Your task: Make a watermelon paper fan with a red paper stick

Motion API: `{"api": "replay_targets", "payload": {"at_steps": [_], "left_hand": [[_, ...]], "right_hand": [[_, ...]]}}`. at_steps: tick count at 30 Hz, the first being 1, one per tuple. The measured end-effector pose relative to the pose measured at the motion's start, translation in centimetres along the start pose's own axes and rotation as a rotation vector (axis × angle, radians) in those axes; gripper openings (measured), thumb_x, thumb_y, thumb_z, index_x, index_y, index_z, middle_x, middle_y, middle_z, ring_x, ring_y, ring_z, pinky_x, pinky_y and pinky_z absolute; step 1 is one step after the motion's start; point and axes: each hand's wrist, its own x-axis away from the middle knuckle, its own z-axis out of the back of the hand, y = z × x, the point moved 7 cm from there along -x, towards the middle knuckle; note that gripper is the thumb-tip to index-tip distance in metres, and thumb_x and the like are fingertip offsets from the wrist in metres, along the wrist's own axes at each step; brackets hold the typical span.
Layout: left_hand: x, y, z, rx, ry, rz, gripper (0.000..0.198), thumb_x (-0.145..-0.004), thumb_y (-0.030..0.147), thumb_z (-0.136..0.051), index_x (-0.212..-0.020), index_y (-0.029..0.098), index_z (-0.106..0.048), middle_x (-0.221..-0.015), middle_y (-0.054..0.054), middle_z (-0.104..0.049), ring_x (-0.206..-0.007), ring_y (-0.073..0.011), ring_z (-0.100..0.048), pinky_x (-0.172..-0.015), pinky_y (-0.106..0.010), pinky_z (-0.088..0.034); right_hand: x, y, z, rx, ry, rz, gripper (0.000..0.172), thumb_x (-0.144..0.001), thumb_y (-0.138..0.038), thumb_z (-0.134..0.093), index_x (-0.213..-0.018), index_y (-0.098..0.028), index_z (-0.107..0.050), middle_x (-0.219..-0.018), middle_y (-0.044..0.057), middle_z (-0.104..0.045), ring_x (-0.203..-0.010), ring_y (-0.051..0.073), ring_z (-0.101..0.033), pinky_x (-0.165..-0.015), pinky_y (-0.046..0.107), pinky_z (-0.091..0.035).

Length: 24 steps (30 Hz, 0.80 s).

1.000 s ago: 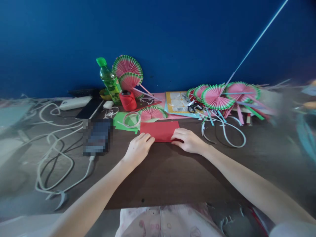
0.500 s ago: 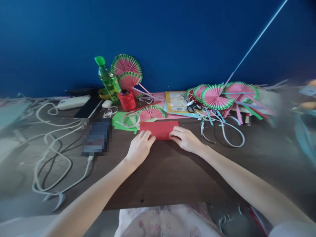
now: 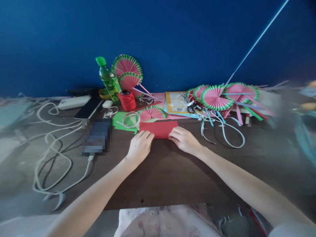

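Red paper (image 3: 160, 129) lies in front of me on the dark desk (image 3: 168, 177), its long side running across my view. Change over the last second: its near edge sits slightly farther from me, and the red face shows a little shallower; the far edge has barely shifted. My right hand (image 3: 185, 140) has slid slightly inward; my left hand (image 3: 140, 144) keeps to its end. My reading: the near margin is being turned over in a narrow fold, a small step only. Curled fingers cover both near corners, so I cannot confirm a crease.

Grip: both hands closed, fingers bent, pinching the near edge at its two ends.

Materials. Red paper: matte, smooth, plain rectangle, straight far edge. Just beyond its left end, green paper (image 3: 120, 121), flat, with a clear ring (image 3: 132, 126) on it, glossy and round, probably tape. Beside that, a flat pleated fan (image 3: 151, 113), pink with a green rim, ridges radiating.

Farther out: red roll (image 3: 127, 102), squat cylinder, dark at the top; green bottle (image 3: 107, 79), translucent plastic, tilted; upright pleated fans (image 3: 127, 64) against the blue wall (image 3: 158, 42). To the right, black-handled scissors (image 3: 191, 108), overlapping pleated fans (image 3: 217, 97), and a curling white strip (image 3: 243, 141). To the left, a pixelated phone (image 3: 97, 136) joined to a looped pale cable (image 3: 71, 164).
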Motion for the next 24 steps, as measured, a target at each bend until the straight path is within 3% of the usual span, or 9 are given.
{"api": "replay_targets", "payload": {"at_steps": [8, 12, 24], "left_hand": [[-0.1, -0.2, 0.4, -0.009, 0.035, 0.039, 0.018, -0.084, 0.01, -0.044, -0.084, 0.018, -0.06, -0.083, -0.006, -0.059, -0.078, -0.0185, -0.054, -0.067, -0.03, -0.042], [-0.1, -0.5, 0.1, -0.012, 0.041, 0.049, 0.019, -0.084, 0.01, -0.043, -0.082, 0.017, -0.061, -0.088, -0.006, -0.058, -0.081, -0.0176, -0.053, -0.066, -0.028, -0.043], [-0.1, -0.5, 0.2, -0.029, 0.057, 0.013, 0.017, -0.086, 0.014, -0.044, -0.075, 0.017, -0.057, -0.073, -0.004, -0.06, -0.072, -0.0167, -0.054, -0.065, -0.029, -0.039]], "right_hand": [[-0.4, 1.1, 0.1, -0.141, 0.075, -0.136, 0.011, -0.086, -0.021, -0.05, -0.077, -0.019, -0.056, -0.077, 0.004, -0.058, -0.075, 0.016, -0.053, -0.07, 0.029, -0.043], [-0.5, 1.1, 0.0, -0.078, 0.051, -0.135, 0.011, -0.086, -0.02, -0.051, -0.076, -0.019, -0.056, -0.08, 0.005, -0.058, -0.079, 0.018, -0.05, -0.074, 0.031, -0.039], [-0.4, 0.4, 0.4, 0.061, 0.045, -0.027, 0.02, -0.088, -0.023, -0.046, -0.078, -0.017, -0.062, -0.079, 0.007, -0.062, -0.076, 0.018, -0.052, -0.072, 0.03, -0.041]]}}
